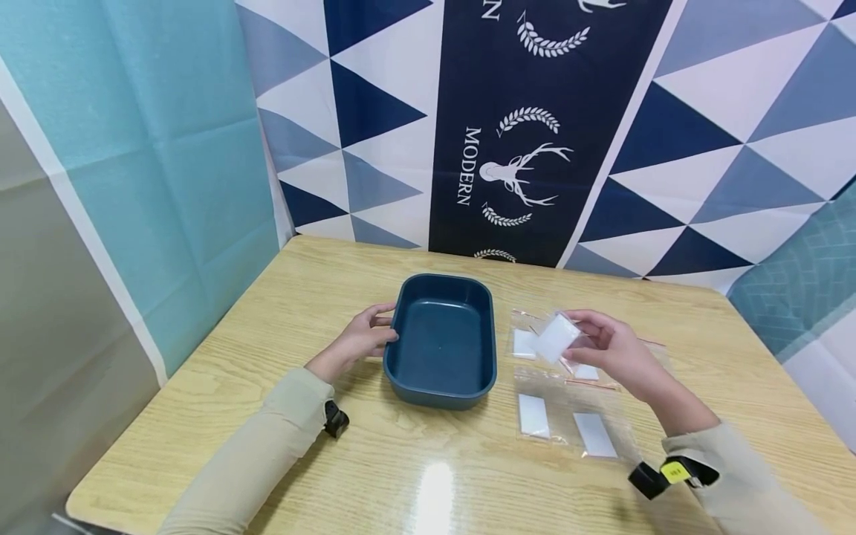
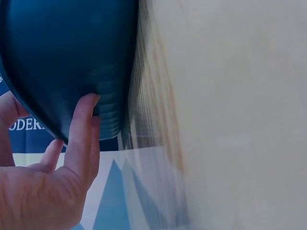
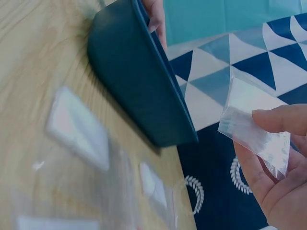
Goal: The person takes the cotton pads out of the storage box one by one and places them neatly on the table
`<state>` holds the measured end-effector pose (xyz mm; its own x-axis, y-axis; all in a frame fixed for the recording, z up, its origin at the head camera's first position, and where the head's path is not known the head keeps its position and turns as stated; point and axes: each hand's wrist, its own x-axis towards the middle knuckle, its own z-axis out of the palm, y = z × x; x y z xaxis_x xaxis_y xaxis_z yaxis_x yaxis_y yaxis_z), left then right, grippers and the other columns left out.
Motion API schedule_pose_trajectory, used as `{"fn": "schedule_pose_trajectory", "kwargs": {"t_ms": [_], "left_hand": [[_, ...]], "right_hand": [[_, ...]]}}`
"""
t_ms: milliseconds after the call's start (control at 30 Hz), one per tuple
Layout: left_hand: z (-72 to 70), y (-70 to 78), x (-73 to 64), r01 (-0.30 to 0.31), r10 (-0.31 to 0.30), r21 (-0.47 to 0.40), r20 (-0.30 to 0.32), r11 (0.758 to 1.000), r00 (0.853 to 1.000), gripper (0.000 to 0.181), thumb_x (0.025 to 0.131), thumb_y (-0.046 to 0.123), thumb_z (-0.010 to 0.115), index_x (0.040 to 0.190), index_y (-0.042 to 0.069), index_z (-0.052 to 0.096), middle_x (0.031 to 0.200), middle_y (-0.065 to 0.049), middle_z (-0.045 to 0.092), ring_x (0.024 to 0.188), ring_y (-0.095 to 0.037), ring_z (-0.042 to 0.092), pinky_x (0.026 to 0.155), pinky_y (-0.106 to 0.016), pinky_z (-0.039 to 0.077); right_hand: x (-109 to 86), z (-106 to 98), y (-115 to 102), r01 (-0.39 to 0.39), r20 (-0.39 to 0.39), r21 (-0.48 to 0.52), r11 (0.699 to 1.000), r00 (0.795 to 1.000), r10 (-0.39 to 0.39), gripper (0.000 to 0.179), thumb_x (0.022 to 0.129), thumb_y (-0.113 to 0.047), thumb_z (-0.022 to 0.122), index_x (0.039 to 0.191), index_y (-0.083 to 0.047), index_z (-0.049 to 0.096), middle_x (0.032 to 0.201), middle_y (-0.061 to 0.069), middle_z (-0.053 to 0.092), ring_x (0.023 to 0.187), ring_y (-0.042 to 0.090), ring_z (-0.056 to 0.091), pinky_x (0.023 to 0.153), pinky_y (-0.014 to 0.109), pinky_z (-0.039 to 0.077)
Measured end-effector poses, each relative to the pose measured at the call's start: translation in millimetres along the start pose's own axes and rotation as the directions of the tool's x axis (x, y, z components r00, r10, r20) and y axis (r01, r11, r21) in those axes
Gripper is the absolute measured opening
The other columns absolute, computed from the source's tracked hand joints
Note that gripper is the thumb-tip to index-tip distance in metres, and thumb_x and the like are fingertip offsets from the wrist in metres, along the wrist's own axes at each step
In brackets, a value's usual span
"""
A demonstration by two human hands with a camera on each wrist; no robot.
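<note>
A dark blue plastic basin [image 1: 441,345] with rounded corners stands on the table, nothing inside it. My left hand [image 1: 357,340] holds its left wall, thumb at the rim and fingers against the outside, as the left wrist view [image 2: 79,139] also shows. To the right of the basin, my right hand [image 1: 622,355] pinches a small clear plastic bag [image 3: 254,122] with a flat white piece inside, between thumb and fingers. That bag is raised over several similar bags lying on the table, among them one with a white piece [image 1: 533,414] and another [image 1: 595,435] beside it.
Farther back lies a bag with a white piece [image 1: 524,343], partly overlapped by the held bag. The wooden table [image 1: 321,475] ends at a patterned cloth [image 1: 374,111] behind and a light blue cloth [image 1: 187,163] on the left.
</note>
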<state>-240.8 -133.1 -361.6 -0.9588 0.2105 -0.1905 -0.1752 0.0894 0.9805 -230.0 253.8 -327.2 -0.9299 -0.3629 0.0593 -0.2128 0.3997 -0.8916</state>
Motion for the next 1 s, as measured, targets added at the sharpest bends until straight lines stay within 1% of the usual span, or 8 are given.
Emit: {"fn": "schedule_pose_trajectory", "kwargs": {"t_ms": [233, 333, 433, 567, 667, 800, 933, 1000], "left_hand": [[1.0, -1.6, -0.3, -0.005, 0.005, 0.007, -0.001, 1.000, 1.000, 0.062, 0.087, -0.005, 0.052, 0.144, 0.004, 0.029, 0.138, -0.027, 0.036, 0.114, -0.042, 0.049, 0.085, -0.044, 0.050], [1.6, -1.0, -0.7, -0.006, 0.006, 0.007, -0.005, 1.000, 1.000, 0.062, 0.087, -0.005, 0.051, 0.144, 0.004, 0.030, 0.138, -0.027, 0.036, 0.114, -0.042, 0.050, 0.085, -0.043, 0.050], [1.7, -0.7, -1.2, -0.005, 0.005, 0.009, -0.009, 1.000, 1.000, 0.062, 0.087, -0.004, 0.051, 0.144, 0.004, 0.029, 0.138, -0.027, 0.036, 0.114, -0.041, 0.050, 0.085, -0.043, 0.050], [0.6, -2.8, 1.0, -0.014, 0.014, 0.008, -0.010, 1.000, 1.000, 0.062, 0.087, -0.004, 0.051, 0.144, 0.003, 0.029, 0.137, -0.027, 0.036, 0.113, -0.041, 0.050, 0.084, -0.043, 0.050], [-2.5, -10.6, 9.2, -0.013, 0.013, 0.002, -0.009, 1.000, 1.000, 0.062, 0.087, -0.004, 0.052, 0.144, 0.004, 0.029, 0.137, -0.027, 0.036, 0.112, -0.041, 0.051, 0.083, -0.044, 0.050], [-5.8, -22.7, 21.1, -0.013, 0.012, -0.007, -0.018, 1.000, 1.000, 0.062, 0.087, -0.003, 0.053, 0.144, 0.008, 0.031, 0.136, -0.024, 0.038, 0.110, -0.039, 0.053, 0.082, -0.044, 0.051], [-5.2, -26.6, 24.3, -0.022, 0.022, -0.001, -0.038, 1.000, 0.999, 0.060, 0.087, -0.003, 0.054, 0.142, 0.010, 0.035, 0.134, -0.022, 0.041, 0.108, -0.036, 0.055, 0.080, -0.042, 0.052], [-4.8, -26.5, 24.2, -0.020, 0.020, 0.007, -0.046, 1.000, 0.999, 0.059, 0.087, -0.002, 0.054, 0.141, 0.011, 0.036, 0.133, -0.020, 0.042, 0.107, -0.034, 0.056, 0.079, -0.041, 0.053]], "right_hand": [[-27.0, -13.5, 17.9, -0.004, -0.045, -0.056, 0.998, 0.999, 0.002, 0.057, 0.082, -0.002, 0.068, 0.132, 0.006, 0.040, 0.101, -0.008, 0.062, 0.085, 0.006, 0.063, 0.070, 0.026, 0.054], [-37.9, -20.1, 28.2, 0.035, -0.057, -0.043, 0.998, 0.998, -0.037, 0.052, 0.081, 0.003, 0.067, 0.129, 0.001, 0.046, 0.099, -0.010, 0.062, 0.083, 0.007, 0.063, 0.068, 0.023, 0.054], [-49.0, -28.3, 38.9, 0.060, -0.063, -0.008, 0.998, 0.996, -0.060, 0.050, 0.081, 0.008, 0.066, 0.126, -0.010, 0.053, 0.099, -0.010, 0.062, 0.084, 0.007, 0.063, 0.067, 0.022, 0.053], [-63.2, -39.3, 52.2, 0.026, -0.090, -0.028, 0.999, 0.996, -0.028, 0.050, 0.081, 0.005, 0.067, 0.122, -0.022, 0.056, 0.099, -0.015, 0.063, 0.084, 0.004, 0.063, 0.066, 0.020, 0.052], [-72.8, -47.3, 61.9, 0.002, -0.111, -0.043, 0.999, 0.994, -0.007, 0.050, 0.081, 0.005, 0.067, 0.120, -0.025, 0.057, 0.100, -0.018, 0.063, 0.084, 0.003, 0.063, 0.066, 0.019, 0.052], [-82.9, -57.8, 75.6, 0.041, -0.106, -0.026, 0.999, 0.993, -0.043, 0.053, 0.081, 0.011, 0.064, 0.124, -0.020, 0.057, 0.102, -0.015, 0.063, 0.086, 0.003, 0.062, 0.066, 0.020, 0.052], [-90.4, -67.3, 88.3, 0.084, -0.074, -0.018, 0.996, 0.994, -0.085, 0.056, 0.080, 0.015, 0.061, 0.126, -0.016, 0.056, 0.101, -0.010, 0.064, 0.087, 0.004, 0.063, 0.067, 0.021, 0.053], [-93.8, -72.5, 93.4, 0.085, -0.048, -0.018, 0.996, 0.995, -0.086, 0.057, 0.080, 0.016, 0.061, 0.125, -0.018, 0.056, 0.101, -0.009, 0.065, 0.086, 0.005, 0.063, 0.066, 0.022, 0.053]]}}
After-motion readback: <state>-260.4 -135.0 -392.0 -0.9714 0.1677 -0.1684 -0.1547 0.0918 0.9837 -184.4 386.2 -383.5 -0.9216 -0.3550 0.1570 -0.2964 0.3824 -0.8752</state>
